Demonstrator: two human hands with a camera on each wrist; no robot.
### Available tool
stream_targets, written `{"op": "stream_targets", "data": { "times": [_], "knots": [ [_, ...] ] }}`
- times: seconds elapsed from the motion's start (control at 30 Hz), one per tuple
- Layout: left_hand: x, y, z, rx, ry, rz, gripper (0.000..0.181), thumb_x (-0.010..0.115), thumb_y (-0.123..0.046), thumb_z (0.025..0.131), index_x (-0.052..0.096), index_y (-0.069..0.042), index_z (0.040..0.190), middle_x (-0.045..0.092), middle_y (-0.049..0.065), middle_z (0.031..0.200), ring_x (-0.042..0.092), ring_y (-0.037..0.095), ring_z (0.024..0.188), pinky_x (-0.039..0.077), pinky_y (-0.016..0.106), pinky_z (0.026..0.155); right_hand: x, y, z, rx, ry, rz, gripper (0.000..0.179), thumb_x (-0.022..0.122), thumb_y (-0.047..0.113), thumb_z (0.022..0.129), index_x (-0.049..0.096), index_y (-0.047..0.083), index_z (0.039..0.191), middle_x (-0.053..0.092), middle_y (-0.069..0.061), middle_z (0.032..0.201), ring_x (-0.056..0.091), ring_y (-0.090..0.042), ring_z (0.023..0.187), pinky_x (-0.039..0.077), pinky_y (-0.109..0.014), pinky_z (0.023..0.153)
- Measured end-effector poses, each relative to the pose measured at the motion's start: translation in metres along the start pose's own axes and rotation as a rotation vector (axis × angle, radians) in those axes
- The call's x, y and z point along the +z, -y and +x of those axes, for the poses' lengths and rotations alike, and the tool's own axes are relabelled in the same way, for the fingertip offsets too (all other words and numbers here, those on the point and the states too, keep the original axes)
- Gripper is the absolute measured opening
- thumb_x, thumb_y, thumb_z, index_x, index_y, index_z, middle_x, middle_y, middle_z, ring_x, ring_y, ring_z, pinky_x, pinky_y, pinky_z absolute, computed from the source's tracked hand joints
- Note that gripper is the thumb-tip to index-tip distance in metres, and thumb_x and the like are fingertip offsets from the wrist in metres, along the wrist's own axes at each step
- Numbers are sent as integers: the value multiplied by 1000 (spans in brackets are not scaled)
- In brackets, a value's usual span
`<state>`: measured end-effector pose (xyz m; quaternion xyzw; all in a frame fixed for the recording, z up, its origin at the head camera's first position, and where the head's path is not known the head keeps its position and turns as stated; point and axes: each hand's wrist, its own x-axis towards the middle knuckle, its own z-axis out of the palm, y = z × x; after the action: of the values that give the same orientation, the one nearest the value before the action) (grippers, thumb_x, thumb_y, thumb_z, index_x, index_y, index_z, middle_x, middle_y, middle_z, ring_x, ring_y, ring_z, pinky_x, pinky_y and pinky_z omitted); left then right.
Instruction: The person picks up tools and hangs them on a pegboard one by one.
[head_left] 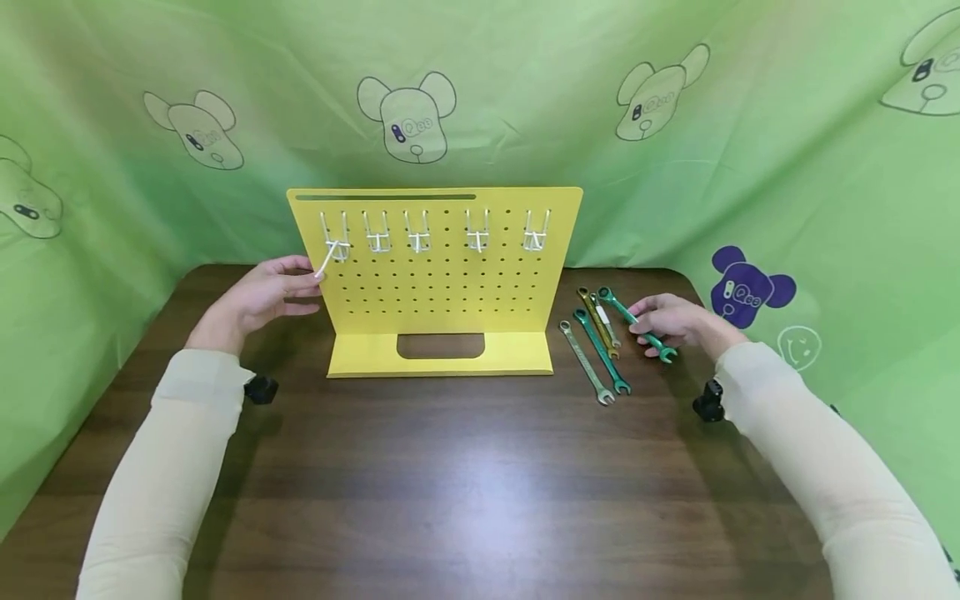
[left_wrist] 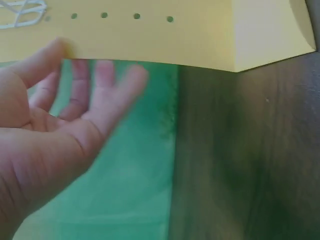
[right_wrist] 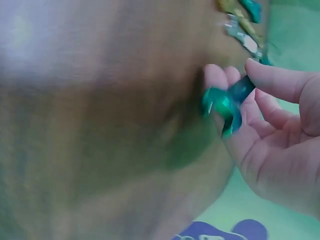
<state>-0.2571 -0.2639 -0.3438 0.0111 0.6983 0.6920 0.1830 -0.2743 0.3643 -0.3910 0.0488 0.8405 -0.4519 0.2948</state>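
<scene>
Evidently, a green wrench (head_left: 622, 309) is pinched near mid-shaft by the right hand (head_left: 671, 319), at the right of the table (head_left: 420, 483), beside the other wrenches (head_left: 585, 362). It is judged rigid, fairly weighty, perhaps slick — best gripped there for balance. The left hand (head_left: 262, 292) is placed at the yellow board's (head_left: 438, 322) left edge — whether gripping cannot be told.
</scene>
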Motion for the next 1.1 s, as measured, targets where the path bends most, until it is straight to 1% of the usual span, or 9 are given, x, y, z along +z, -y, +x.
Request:
{"op": "stream_targets", "data": {
  "times": [0.07, 0.13, 0.27, 0.33, 0.4, 0.53, 0.77, 0.97, 1.1],
  "knots": [
    [1, -3, 0, -39, 3, 22, 8, 65, -11, 101, 60, -14, 106, 68, -3, 99, 65, 16, 100, 59, 32, 90, -2, 7, -3, -22, 9, 58, 43, 56, 3, 103, 33, -9, 137, 55, -13, 103, 59, -21, 88, 63, -42, 80],
    [1, -5, 1, -43, -13, 16, 8, 66, -10, 100, 61, -14, 105, 69, -3, 99, 65, 15, 100, 56, 36, 98, -3, 16, -6, -57, 7, 89, 42, 55, 1, 103, 33, -8, 136, 55, -12, 107, 60, -21, 89, 63, -45, 82],
    [2, -4, 2, -7, -37, -52, 11, 66, -3, 99, 65, -14, 101, 67, -3, 99, 65, 14, 100, 38, 51, 117, 0, 36, -15, -124, -3, 103, 44, 57, 1, 102, 35, -4, 140, 57, -6, 109, 61, -21, 94, 62, -48, 85],
    [2, -3, 3, 4, -32, -107, 14, 65, 0, 98, 66, -14, 99, 66, -2, 99, 65, 14, 100, 28, 58, 121, 3, 44, -21, -152, -1, 106, 48, 58, 1, 102, 34, -2, 144, 58, -4, 109, 62, -22, 96, 62, -49, 87],
    [1, -1, 3, 5, -31, -147, 15, 65, 1, 98, 67, -14, 97, 67, -1, 98, 66, 15, 98, 26, 59, 121, 7, 51, -27, -179, 9, 113, 50, 59, 2, 101, 35, -1, 146, 58, -3, 109, 62, -22, 97, 61, -50, 88],
    [1, 3, 5, -6, -26, -202, 15, 64, 0, 99, 67, -14, 96, 69, 1, 93, 68, 17, 93, 35, 55, 117, 19, 61, -37, -212, 43, 132, 42, 61, -1, 99, 41, 1, 137, 62, -4, 107, 67, -24, 96, 62, -50, 87],
    [6, 10, 5, 49, -61, -182, 12, 66, -1, 98, 66, -13, 98, 69, 1, 96, 66, 16, 92, 37, 52, 117, 45, 71, -53, -287, 121, 174, 27, 61, 3, 101, 46, 4, 123, 66, -7, 109, 69, -35, 109, 61, -51, 86],
    [7, 14, 7, 137, -109, -137, 12, 67, -2, 97, 68, -13, 98, 64, 1, 105, 66, 16, 96, 57, 39, 99, 65, 86, -59, -341, 128, 184, 25, 68, 10, 99, 52, 5, 117, 64, -10, 104, 71, -30, 102, 62, -50, 84],
    [8, 18, 9, 161, -103, -169, 12, 68, -1, 97, 69, -13, 96, 62, 1, 104, 66, 16, 94, 61, 36, 91, 78, 91, -62, -368, 111, 140, 26, 72, 12, 96, 56, 4, 114, 61, -11, 105, 70, -26, 100, 62, -48, 84]
  ]
}}
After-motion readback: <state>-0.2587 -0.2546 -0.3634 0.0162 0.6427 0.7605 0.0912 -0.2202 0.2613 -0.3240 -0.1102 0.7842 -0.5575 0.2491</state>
